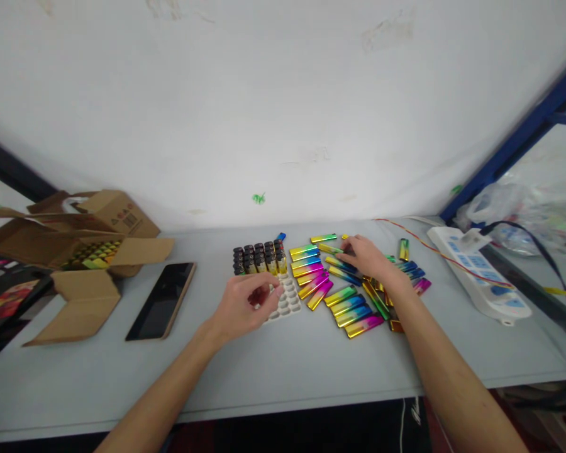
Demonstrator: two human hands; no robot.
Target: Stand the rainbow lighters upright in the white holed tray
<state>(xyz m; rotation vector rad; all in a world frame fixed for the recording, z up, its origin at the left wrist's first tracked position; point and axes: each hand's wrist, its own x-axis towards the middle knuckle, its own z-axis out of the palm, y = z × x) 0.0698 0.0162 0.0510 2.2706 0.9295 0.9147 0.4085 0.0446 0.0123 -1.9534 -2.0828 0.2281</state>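
Note:
A white slotted tray [290,301] lies on the grey table, its far rows filled with upright lighters [259,257] with black tops. My left hand [245,303] hovers over the tray's near left part, fingers curled loosely; I cannot make out anything in them. To the right lie several loose rainbow-coloured lighters [353,308] side by side. My right hand [365,257] rests palm down on the far part of this pile, fingers bent onto a lighter [332,248].
An open cardboard box [75,251] with more lighters stands at the left. A dark phone [163,300] lies beside it. A white power strip [476,274] with cables lies at the right. A white wall runs behind the table.

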